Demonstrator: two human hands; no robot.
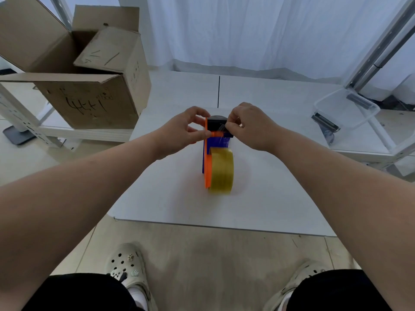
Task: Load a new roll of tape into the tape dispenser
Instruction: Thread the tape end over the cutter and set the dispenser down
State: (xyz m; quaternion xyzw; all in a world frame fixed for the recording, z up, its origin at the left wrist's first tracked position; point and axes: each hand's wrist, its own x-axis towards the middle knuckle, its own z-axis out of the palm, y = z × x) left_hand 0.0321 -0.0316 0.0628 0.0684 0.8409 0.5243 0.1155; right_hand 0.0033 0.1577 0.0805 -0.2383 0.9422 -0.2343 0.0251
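Note:
An orange and blue tape dispenser stands on a white board in the middle of the view. A yellowish roll of tape sits on its near end. A clear strip of tape runs from the roll up to the black front part at the far end. My left hand holds the orange frame at that far end, fingers curled round its edge. My right hand pinches the free end of the tape strip over the black part.
An open cardboard box stands on a low shelf at the left. A clear plastic container with metal parts sits at the right, beside a metal frame leg. White curtains hang behind. My feet in pale clogs are at the bottom.

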